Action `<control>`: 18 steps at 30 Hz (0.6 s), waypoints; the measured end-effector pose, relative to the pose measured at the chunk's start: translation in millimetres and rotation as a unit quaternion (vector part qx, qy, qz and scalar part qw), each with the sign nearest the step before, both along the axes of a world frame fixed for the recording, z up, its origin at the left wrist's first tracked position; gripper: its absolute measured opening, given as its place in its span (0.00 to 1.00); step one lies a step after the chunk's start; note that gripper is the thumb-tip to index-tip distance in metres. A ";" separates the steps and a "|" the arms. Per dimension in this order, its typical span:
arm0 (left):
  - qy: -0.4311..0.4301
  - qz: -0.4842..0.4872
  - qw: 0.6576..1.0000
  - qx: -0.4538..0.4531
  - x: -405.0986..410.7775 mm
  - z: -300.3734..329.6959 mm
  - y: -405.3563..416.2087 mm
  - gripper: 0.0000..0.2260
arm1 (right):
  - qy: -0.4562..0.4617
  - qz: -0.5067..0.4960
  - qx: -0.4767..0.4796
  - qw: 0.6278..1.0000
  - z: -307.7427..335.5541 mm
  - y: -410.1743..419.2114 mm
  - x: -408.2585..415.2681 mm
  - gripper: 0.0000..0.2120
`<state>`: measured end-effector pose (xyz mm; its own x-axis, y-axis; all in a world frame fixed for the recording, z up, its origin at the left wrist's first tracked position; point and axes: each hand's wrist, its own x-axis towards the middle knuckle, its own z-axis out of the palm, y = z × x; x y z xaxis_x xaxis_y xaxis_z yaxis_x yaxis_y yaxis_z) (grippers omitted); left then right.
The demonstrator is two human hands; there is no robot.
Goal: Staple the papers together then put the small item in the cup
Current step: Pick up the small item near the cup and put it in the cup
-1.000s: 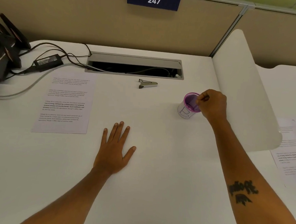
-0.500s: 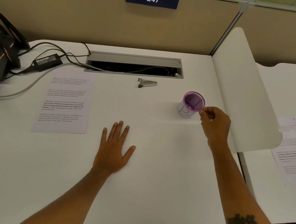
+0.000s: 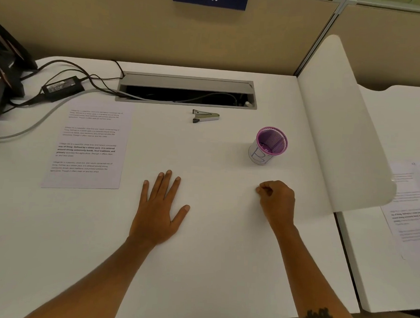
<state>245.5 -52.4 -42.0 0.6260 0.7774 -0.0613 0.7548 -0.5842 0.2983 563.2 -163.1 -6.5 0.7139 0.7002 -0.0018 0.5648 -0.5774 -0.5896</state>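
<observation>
A printed sheet of papers [image 3: 88, 145] lies flat on the left of the white desk [image 3: 211, 256]. A small silver stapler [image 3: 206, 116] rests near the cable slot. To the right stands a purple mesh cup [image 3: 269, 146] with a white label; a small dark thing shows inside near its bottom. My left hand [image 3: 159, 209] lies flat on the desk, fingers spread, holding nothing. My right hand [image 3: 277, 201] rests on the desk in front of the cup, fingers curled into a loose fist, with nothing visible in it.
A grey cable slot [image 3: 187, 90] runs along the back. A black power adapter [image 3: 63, 88] and cables lie at the back left beside dark equipment [image 3: 1, 75]. A white divider panel [image 3: 339, 129] bounds the right side; more printed sheets [image 3: 411, 206] lie on the neighbouring desk.
My right hand was at the cup's rim, then drew back toward me and now rests closed on the desk. The left hand has stayed flat.
</observation>
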 end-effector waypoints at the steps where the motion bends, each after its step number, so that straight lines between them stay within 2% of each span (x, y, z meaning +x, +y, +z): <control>1: -0.001 0.001 1.000 0.000 0.0 0.1 -0.1 0.36 | -0.009 0.005 -0.004 1.000 -0.7 1.5 0.2 0.03; 6: -0.003 -0.001 1.000 0.003 -0.1 0.9 -0.2 0.36 | -0.051 0.028 -0.037 0.998 -3.2 7.3 0.2 0.02; 11: -0.007 -0.001 1.000 0.005 -0.6 0.0 -0.1 0.36 | -0.063 0.022 -0.088 0.994 -1.9 14.2 -6.1 0.10; 18: -0.004 0.000 1.000 0.009 -0.6 -0.1 -0.5 0.36 | -0.093 0.045 -0.139 0.985 1.1 16.8 -18.2 0.11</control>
